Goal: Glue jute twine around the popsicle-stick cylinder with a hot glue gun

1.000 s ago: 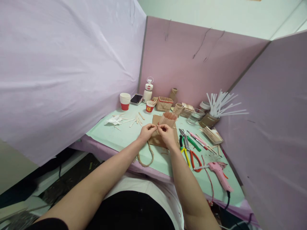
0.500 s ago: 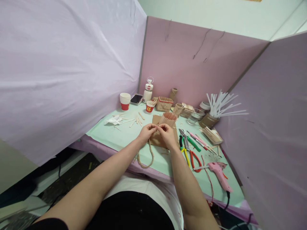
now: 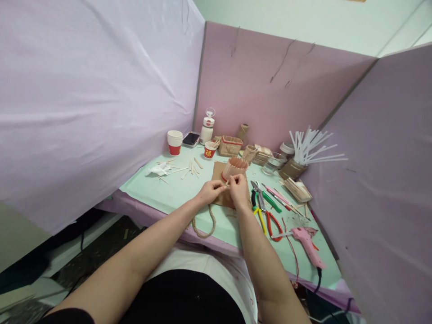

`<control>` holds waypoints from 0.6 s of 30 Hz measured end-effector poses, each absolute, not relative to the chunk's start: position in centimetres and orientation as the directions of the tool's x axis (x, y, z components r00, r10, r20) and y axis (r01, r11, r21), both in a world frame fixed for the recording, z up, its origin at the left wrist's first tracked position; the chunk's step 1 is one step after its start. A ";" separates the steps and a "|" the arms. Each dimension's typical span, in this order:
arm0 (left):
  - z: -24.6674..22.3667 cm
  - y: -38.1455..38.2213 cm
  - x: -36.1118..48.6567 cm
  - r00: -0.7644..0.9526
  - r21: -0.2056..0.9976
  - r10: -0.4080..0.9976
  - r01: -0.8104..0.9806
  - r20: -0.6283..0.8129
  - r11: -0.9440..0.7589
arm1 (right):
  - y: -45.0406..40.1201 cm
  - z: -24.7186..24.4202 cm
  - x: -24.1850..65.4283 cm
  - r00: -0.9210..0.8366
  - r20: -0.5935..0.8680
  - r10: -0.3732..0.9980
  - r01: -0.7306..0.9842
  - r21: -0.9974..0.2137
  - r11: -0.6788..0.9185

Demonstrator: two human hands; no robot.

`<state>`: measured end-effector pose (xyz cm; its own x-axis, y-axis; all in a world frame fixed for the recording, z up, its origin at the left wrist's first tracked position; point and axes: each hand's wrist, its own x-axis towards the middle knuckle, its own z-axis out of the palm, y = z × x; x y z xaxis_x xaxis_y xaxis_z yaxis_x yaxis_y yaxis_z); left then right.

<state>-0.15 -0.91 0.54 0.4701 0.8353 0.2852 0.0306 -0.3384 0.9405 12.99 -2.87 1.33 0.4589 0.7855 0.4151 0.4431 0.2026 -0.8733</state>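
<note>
Rope of brown braided twine [image 3: 213,219] loops toward us below our left hand [image 3: 209,192]; both that hand and our right hand [image 3: 239,190] seem to pinch its small upper end between close fingertips. Just beyond them, a round, open-topped holder of pale wooden sticks [image 3: 235,168] stands with its axis upright on a flat brown cardboard sheet [image 3: 225,200]. Our right hand is nearer it; we cannot tell whether they touch.

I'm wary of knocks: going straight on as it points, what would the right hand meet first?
Probably the upright wooden-stick cup just beyond the right hand, though depth and height are unclear here.
</note>
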 end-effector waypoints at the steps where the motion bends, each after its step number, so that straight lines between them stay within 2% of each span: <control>1: 0.6 -1.0 -0.1 0.492 0.938 0.823 0.034 0.285 -0.345 | -2.9 1.3 13.0 0.478 0.424 0.769 0.460 -0.867 0.193; 9: 0.7 -1.3 0.0 0.572 0.932 0.764 -0.004 0.299 -0.362 | -2.4 1.3 12.8 0.535 0.477 0.698 0.543 -0.826 0.149; 14: 0.8 -1.3 0.1 0.558 0.926 0.765 -0.020 0.323 -0.377 | -2.1 1.1 13.0 0.560 0.467 0.685 0.532 -0.836 0.136; 18: 0.6 -1.3 -0.1 0.536 0.915 0.778 0.024 0.327 -0.402 | -2.2 1.2 13.7 0.530 0.466 0.709 0.496 -0.848 0.187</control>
